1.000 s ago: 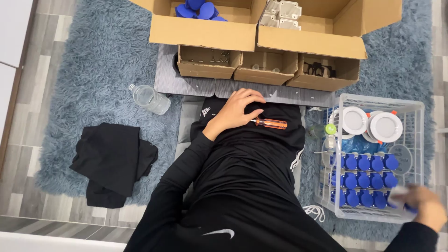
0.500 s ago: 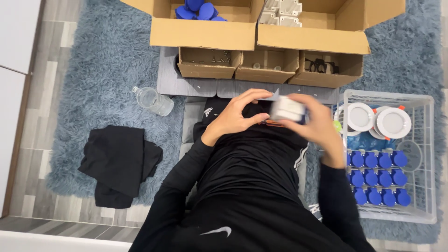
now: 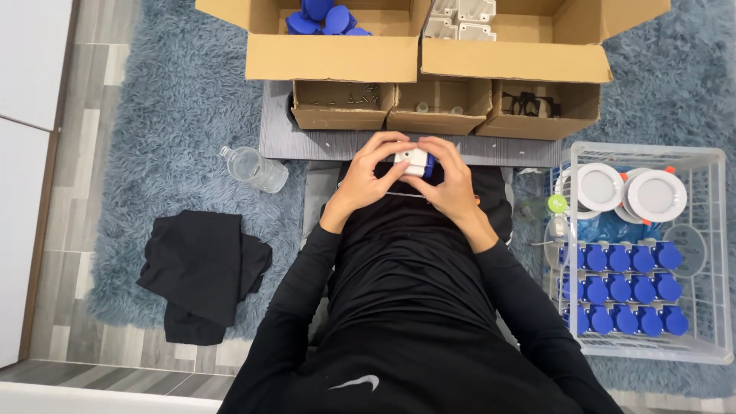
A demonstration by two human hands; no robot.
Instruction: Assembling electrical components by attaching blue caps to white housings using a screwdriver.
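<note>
Both hands, left [image 3: 366,178] and right [image 3: 451,180], meet around a small part [image 3: 412,161] above the lap. Just beyond them three small boxes [image 3: 441,106] sit in a row on a low surface [image 3: 277,138], with two large boxes [image 3: 418,38] behind. A bottle [image 3: 256,169] and folded cloth [image 3: 201,270] lie on the rug [image 3: 165,115] to the left; a wire basket [image 3: 642,249] stands to the right.

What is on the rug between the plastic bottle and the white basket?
In the head view, the person's two hands lie between the plastic bottle and the white basket, left hand and right hand together holding a small white-and-blue part.
</note>
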